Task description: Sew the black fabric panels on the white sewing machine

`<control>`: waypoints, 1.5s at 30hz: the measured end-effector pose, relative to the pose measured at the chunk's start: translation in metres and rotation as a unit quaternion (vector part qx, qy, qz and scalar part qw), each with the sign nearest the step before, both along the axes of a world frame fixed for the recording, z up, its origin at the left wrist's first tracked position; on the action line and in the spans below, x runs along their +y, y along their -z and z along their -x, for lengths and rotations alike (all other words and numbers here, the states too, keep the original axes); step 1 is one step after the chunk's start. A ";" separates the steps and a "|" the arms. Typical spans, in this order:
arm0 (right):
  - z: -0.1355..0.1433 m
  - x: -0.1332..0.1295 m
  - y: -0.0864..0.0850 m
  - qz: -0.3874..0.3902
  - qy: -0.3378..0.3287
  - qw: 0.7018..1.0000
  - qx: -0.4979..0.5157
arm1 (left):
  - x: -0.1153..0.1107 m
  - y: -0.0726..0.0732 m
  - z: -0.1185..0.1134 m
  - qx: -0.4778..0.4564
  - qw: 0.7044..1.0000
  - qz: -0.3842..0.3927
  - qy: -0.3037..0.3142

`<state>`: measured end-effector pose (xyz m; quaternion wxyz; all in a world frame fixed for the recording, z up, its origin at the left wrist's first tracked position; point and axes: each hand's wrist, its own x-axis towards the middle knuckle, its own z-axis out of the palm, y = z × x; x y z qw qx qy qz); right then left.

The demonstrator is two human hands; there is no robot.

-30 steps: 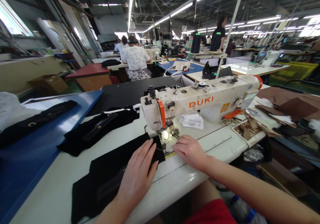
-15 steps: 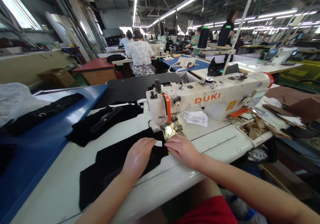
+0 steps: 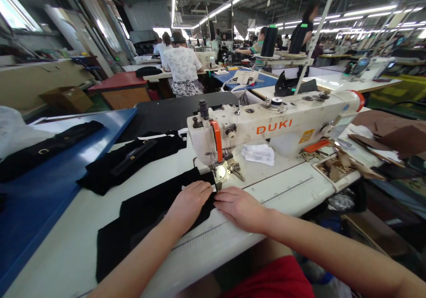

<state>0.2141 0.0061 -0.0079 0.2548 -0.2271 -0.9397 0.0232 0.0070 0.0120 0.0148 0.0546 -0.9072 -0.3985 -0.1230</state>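
Note:
A black fabric piece [image 3: 143, 209] lies on the sewing machine bed, its far right corner close under the needle area. My left hand [image 3: 191, 202] rests on it, fingers closed together over a white label [image 3: 184, 187] that shows on both sides of the fingers. At the fabric's right edge, my right hand [image 3: 241, 207] has its fingers pressed together, gripping that edge; its fingertips are partly hidden. Just beyond both hands stands the white sewing machine [image 3: 239, 125] with an orange guard. Its presser foot and lit metal plate [image 3: 220, 172] are right in front of the fingertips.
Another black piece with a metal eyelet [image 3: 133, 158] lies left of the machine. A blue table [image 3: 66, 178] adjoins. White labels [image 3: 258, 154] are stacked under the machine arm. A parts tray [image 3: 336, 169] sits at right. A co-worker in a patterned shirt [image 3: 183, 63] sits ahead.
My left hand has shifted along the label, which now shows on both sides of its fingers. The right hand stays at the fabric edge. The whole view has moved slightly.

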 end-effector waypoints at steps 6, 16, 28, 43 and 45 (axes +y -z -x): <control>-0.001 0.001 0.002 0.011 -0.001 1.000 -0.005 | 0.004 0.007 0.001 0.000 0.998 -0.063 0.008; -0.001 0.001 0.001 0.013 0.001 1.000 -0.017 | 0.007 0.011 -0.001 -0.002 0.997 -0.078 -0.003; 0.000 0.001 0.001 0.012 0.000 1.000 -0.009 | 0.007 0.012 0.000 -0.002 0.997 -0.082 0.004; 0.004 0.036 -0.010 0.038 0.071 0.995 -0.051 | 0.003 0.015 0.000 0.031 0.998 -0.055 -0.001; 0.006 0.039 -0.009 0.032 0.070 0.995 -0.062 | 0.001 0.015 -0.001 0.029 0.998 -0.048 -0.012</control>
